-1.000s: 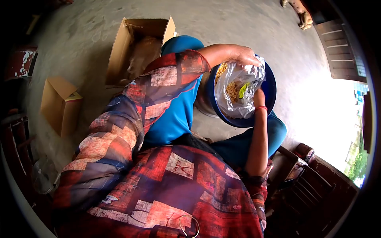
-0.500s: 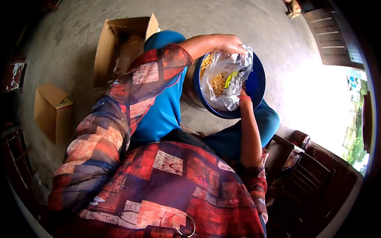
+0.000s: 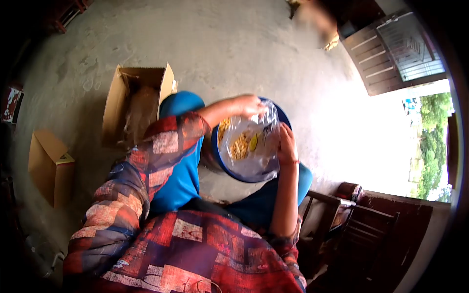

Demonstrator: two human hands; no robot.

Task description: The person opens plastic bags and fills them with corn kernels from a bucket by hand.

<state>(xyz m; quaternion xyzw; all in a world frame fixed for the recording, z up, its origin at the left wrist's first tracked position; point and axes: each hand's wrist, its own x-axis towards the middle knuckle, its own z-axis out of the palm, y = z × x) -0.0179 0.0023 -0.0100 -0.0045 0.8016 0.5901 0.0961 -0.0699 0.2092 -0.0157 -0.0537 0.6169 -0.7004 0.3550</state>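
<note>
A round container with a blue rim (image 3: 238,178) stands between my bent knees. Over its mouth lies a clear plastic bag (image 3: 264,149) with a yellow-green mark (image 3: 253,142). Small golden-yellow pieces (image 3: 240,147) show within or through the bag; I cannot tell their kind. More such pieces (image 3: 224,128) lie in the container at its left side. My left hand (image 3: 248,106) is closed on the bag's far edge. At the right edge, my right hand (image 3: 287,142), with a red band at its wrist, pinches the plastic; its fingertips are partly hidden.
An open cardboard box (image 3: 110,105) stands on the concrete floor (image 3: 205,53) beyond my left knee, with something brownish inside. A smaller box (image 3: 44,168) is farther left. Wooden furniture (image 3: 364,219) stands at the lower right, near a bright doorway. A slatted wooden panel (image 3: 373,53) is at the upper right.
My right hand has come up out of the container and now grips the bag's right edge. The bag is spread wider. The camera view has shifted, so everything sits lower and to the left.
</note>
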